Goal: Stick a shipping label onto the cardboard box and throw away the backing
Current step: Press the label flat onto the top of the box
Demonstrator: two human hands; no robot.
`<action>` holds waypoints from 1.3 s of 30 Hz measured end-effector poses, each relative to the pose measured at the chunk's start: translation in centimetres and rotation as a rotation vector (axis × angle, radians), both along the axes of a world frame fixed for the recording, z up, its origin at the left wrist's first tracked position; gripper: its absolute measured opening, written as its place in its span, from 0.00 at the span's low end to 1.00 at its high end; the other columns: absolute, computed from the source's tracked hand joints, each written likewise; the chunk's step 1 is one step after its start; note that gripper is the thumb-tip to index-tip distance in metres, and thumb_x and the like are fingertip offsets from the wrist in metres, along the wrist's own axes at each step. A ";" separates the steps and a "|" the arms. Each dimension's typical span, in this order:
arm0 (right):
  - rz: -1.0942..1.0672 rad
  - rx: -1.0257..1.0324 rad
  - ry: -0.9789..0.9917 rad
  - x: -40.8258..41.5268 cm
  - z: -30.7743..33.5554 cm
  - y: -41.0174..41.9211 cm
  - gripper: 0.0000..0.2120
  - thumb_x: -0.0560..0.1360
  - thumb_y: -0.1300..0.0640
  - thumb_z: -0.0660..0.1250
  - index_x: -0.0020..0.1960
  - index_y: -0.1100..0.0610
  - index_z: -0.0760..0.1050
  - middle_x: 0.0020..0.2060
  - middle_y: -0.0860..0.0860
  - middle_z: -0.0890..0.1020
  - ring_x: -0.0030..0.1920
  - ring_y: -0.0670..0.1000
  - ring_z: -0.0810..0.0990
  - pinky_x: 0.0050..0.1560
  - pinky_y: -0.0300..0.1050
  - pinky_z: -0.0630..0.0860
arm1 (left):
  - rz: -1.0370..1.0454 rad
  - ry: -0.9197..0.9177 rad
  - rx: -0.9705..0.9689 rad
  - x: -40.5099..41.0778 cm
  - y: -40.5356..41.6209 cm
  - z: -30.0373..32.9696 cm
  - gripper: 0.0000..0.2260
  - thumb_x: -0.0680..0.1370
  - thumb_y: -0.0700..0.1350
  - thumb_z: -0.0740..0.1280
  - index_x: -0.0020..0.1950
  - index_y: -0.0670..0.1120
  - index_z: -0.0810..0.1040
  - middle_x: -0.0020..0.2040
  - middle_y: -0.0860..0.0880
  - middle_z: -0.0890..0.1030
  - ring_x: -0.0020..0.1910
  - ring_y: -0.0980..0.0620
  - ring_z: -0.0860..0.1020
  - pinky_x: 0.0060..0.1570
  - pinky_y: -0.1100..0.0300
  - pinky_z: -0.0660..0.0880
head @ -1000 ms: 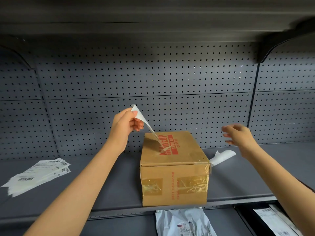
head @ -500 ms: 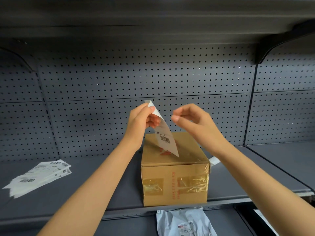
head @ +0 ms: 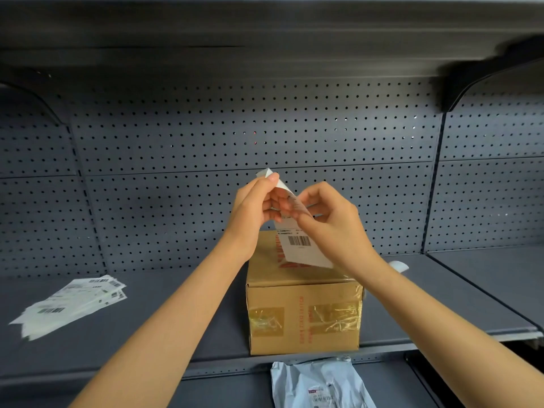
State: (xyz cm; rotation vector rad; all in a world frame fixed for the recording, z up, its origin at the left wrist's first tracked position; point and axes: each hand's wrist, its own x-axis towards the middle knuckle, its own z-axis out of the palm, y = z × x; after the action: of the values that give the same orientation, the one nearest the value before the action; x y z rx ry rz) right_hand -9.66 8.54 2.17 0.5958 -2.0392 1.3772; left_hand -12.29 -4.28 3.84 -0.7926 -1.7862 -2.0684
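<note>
A brown cardboard box [head: 303, 316] with red print and tape patches stands at the front of the grey shelf [head: 176, 325]. Above its top hangs a white shipping label [head: 303, 248] with a barcode, held up in the air. My left hand [head: 256, 207] pinches its upper corner. My right hand [head: 326, 213] grips the same label just to the right, fingers closed on its edge. A curled white backing [head: 398, 265] lies on the shelf behind the box's right side, mostly hidden by my right forearm.
A fanned pile of labels [head: 70, 304] lies on the shelf at the left. A grey mailer bag [head: 321, 384] lies on the lower shelf below the box. A perforated back panel [head: 206, 142] closes the rear and an upper shelf hangs overhead.
My right hand has come in from the far right and closed on the label beside my left hand. The label has turned its printed side toward me.
</note>
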 end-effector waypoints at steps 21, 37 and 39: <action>0.084 -0.436 -0.266 -0.7 1.0 2.7 0.05 0.72 0.62 0.67 0.40 0.55 0.71 0.40 0.48 0.82 0.34 0.47 0.82 0.35 0.47 0.81 | 0.210 0.045 0.013 -0.4 -1.9 -1.7 0.11 0.74 0.55 0.62 0.42 0.48 0.71 0.32 0.51 0.73 0.28 0.57 0.70 0.28 0.63 0.69; 0.253 -0.461 -0.544 -2.7 -0.6 3.7 0.03 0.74 0.62 0.63 0.46 0.62 0.72 0.48 0.59 0.83 0.47 0.59 0.83 0.43 0.51 0.82 | 0.252 -0.132 -0.372 -1.0 -1.7 -3.2 0.09 0.76 0.45 0.61 0.37 0.44 0.75 0.40 0.52 0.79 0.39 0.55 0.73 0.37 0.62 0.68; 0.192 -0.418 -0.522 -2.7 -0.7 3.7 0.03 0.74 0.62 0.63 0.42 0.59 0.74 0.44 0.56 0.83 0.42 0.56 0.83 0.38 0.45 0.82 | 0.259 -0.133 -0.384 -1.1 -1.6 -3.4 0.10 0.76 0.45 0.61 0.36 0.46 0.75 0.40 0.52 0.79 0.38 0.55 0.72 0.37 0.62 0.67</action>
State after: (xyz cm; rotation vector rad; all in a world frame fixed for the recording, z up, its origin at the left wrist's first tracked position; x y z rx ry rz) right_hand -12.38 12.24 1.45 0.2662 -2.0058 2.1818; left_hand -13.44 -5.86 0.41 -0.4858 -2.2643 -1.6717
